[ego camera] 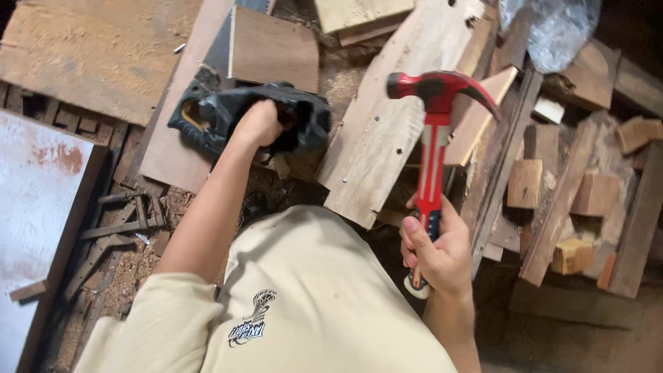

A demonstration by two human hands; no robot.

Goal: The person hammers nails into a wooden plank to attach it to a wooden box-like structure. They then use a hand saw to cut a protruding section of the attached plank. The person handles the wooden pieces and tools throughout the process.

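This is a rough woodworking shop, a place where timber is cut and nailed. Worn planks and boards lie overlapping in every direction, some drilled with holes, and short offcut blocks sit scattered among longer strips toward the right. Sawdust and shavings fill the gaps between the pieces and coat the flat panel at the upper left. Carpenter's tools are out: a red claw hammer and a black handheld power saw resting on a board. A crumpled plastic sheet lies at the top edge.
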